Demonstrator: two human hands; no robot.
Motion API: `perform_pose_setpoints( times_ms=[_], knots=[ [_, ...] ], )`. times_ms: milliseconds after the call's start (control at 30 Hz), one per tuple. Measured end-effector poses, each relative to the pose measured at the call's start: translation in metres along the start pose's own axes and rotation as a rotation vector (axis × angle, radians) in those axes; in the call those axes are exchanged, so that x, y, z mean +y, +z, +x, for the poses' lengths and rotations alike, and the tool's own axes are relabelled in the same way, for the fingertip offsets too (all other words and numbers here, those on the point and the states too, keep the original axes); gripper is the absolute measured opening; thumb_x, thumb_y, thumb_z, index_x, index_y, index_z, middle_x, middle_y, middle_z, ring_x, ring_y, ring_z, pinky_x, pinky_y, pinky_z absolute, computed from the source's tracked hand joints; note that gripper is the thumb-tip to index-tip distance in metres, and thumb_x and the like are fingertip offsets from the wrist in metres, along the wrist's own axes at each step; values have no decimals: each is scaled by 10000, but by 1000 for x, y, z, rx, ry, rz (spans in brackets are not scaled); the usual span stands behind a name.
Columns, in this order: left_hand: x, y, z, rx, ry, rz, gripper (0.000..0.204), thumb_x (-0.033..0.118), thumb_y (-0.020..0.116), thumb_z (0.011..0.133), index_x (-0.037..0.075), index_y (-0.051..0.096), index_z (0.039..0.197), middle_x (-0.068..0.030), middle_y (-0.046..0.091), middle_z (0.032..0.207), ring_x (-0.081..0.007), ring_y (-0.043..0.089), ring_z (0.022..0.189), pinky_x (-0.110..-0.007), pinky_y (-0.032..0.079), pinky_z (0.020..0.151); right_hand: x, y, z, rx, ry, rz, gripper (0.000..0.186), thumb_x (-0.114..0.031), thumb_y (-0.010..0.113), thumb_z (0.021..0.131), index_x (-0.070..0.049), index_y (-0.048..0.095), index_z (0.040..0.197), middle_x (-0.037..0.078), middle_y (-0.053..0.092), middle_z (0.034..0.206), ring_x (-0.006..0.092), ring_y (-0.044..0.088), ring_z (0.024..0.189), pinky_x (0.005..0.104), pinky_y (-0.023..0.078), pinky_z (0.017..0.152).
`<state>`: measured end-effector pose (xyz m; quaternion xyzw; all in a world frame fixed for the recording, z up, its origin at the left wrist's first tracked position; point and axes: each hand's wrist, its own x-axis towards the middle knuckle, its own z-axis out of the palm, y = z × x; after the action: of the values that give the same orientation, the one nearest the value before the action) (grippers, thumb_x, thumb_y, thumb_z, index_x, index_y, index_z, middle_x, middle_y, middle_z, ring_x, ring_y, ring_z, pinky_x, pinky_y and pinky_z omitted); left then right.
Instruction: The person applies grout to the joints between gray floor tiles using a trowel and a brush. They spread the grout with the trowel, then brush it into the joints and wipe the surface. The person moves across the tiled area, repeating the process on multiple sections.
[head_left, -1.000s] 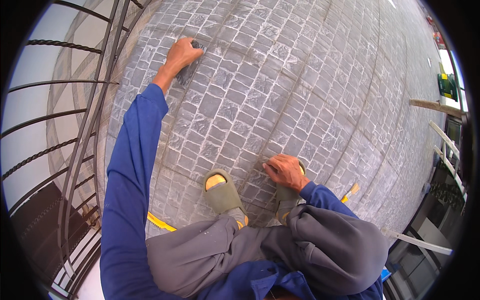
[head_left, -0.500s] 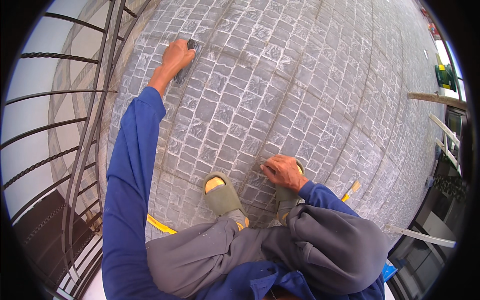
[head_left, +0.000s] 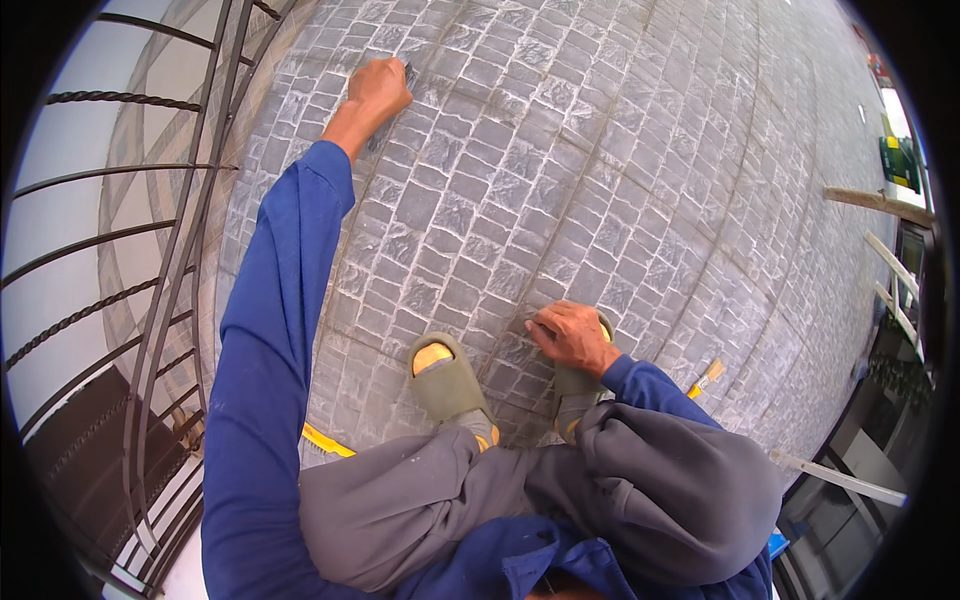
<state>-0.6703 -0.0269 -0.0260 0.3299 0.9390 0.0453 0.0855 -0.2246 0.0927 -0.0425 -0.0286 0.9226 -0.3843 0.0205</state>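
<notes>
My left hand [head_left: 380, 88] reaches far forward over grey block-patterned paving [head_left: 490, 190]. Its fingers are closed round a dark, block-shaped tool [head_left: 408, 72] at the paving's surface. Most of that tool is hidden behind the fist, so its exact kind does not show. My right hand [head_left: 574, 336] hangs by the right olive-green slipper [head_left: 576, 385], partly covering it. Loosely bent fingers point left, and nothing shows in them. The left slipper [head_left: 447, 385] rests flat on the paving.
A dark iron railing [head_left: 190, 230] runs along the left. Right of my right knee lies a yellow-handled paintbrush [head_left: 708, 376]. Beside my left knee is a yellow strip-like object [head_left: 326, 442], partly hidden. Wooden pieces [head_left: 870, 203] jut in at the far right.
My left hand has moved a little farther forward and right, and the dark tool is now more covered by it. My right hand has hardly moved. The whole view has shifted slightly.
</notes>
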Motion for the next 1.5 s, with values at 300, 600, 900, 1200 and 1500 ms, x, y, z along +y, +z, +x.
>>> perform_pose_setpoints(
  times_ms=[300,600,900,1200,1500],
  knots=[
    [-31,2,-74,-77,54,-3,240,146,682,744,-89,673,795,-336,671,835,-491,681,821,-527,551,761,-1,-1,-1,-3,4,-4,136,-151,732,852,-62,666,773,97,634,700,272,629,651,381,508,577],
    [-68,-5,-225,-278,-89,-35,256,161,737,794,-85,678,755,-314,665,783,-481,679,779,-518,554,709,-5,-4,3,0,15,19,129,-141,732,844,-67,656,769,89,635,700,272,636,670,384,516,592],
    [-91,-6,-296,-499,-92,57,278,181,772,749,-79,673,733,-308,666,789,-462,681,790,-502,547,712,-4,-3,2,21,24,36,126,-146,738,844,-73,664,774,85,632,691,269,635,650,382,509,575],
    [-96,-48,-244,-671,-52,72,401,293,802,727,-79,653,750,-299,659,794,-453,669,793,-491,515,697,-1,2,0,60,19,47,199,-156,740,845,-75,611,717,79,594,651,269,616,623,391,492,552],
    [-46,-36,-84,-90,-86,-58,505,394,743,809,-101,646,810,-332,658,823,-478,671,827,-514,510,722,2,4,-1,60,-13,3,224,-188,716,865,-73,599,712,96,599,660,281,614,630,394,499,575]
  ],
)
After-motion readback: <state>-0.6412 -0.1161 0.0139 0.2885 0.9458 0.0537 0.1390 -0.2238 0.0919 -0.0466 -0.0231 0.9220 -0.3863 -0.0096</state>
